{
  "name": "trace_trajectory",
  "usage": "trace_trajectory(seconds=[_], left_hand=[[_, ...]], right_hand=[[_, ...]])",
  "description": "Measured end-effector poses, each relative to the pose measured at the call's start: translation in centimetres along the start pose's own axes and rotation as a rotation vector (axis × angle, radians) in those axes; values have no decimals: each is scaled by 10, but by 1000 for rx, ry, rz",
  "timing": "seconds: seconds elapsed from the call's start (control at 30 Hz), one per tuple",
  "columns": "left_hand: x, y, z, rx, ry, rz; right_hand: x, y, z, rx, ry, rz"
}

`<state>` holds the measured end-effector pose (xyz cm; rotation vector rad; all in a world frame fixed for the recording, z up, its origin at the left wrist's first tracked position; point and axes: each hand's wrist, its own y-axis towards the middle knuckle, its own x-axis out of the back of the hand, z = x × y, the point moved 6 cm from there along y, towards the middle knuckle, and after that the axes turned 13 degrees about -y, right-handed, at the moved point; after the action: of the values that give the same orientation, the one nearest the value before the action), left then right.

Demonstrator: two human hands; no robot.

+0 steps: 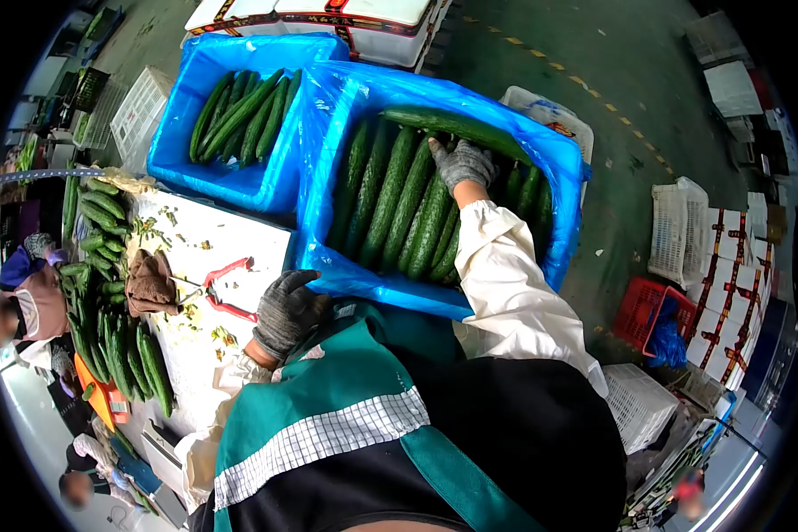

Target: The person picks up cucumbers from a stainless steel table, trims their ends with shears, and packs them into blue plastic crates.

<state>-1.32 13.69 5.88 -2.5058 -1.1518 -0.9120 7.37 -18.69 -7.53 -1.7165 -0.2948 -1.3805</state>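
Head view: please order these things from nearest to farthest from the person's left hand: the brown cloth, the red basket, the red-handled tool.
1. Red-handled tool: just beside the left hand, on the white table.
2. Brown cloth: beyond the tool, toward the picture's left.
3. Red basket: away at the picture's right.

Green cucumbers [388, 197] lie aligned in blue plastic [390, 288]; one crosswise, seemingly atop
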Motion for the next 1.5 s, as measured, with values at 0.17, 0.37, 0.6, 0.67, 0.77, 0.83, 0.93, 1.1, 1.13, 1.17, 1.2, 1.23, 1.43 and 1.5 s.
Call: trace_trajectory(seconds=[0.17,0.37,0.6,0.67,0.77,0.83,0.93,1.1,1.13,1.17,1.2,1.23,1.43,1.5], left_hand=[[-2,15,1,-9,26,5],[-1,36,5,4,32,-4],[-1,72,27,35,-88,-117],[-4,85,30,14,-100,-129],[-10,119,29,-68,-69,-146],[-24,151,41,51,55,-35],[-45,198,46,-260,184,-53],[-88,255,85,99,515,121],[-83,258,81,263,572,107],[-85,265,77,263,570,111],[-86,269,84,419,522,114],[-86,273,94,576,472,114],[-120,291,170,891,325,-142],[-121,289,188,967,268,-365]], right_hand=[[-3,-4,8,-22,28,31],[-8,16,8,-61,303,144],[2,6,12,-153,407,13],[1,2,12,-167,405,52],[-3,3,16,-128,430,15],[-10,7,18,-148,471,51],[-24,24,23,-142,583,28],[-17,18,23,-272,550,122],[-13,14,22,-272,504,85],[-12,9,20,-276,503,87],[-9,5,19,-235,505,37],[-5,0,18,-193,506,-12],[1,-14,18,-183,376,-47],[10,-18,19,-149,309,-69]])
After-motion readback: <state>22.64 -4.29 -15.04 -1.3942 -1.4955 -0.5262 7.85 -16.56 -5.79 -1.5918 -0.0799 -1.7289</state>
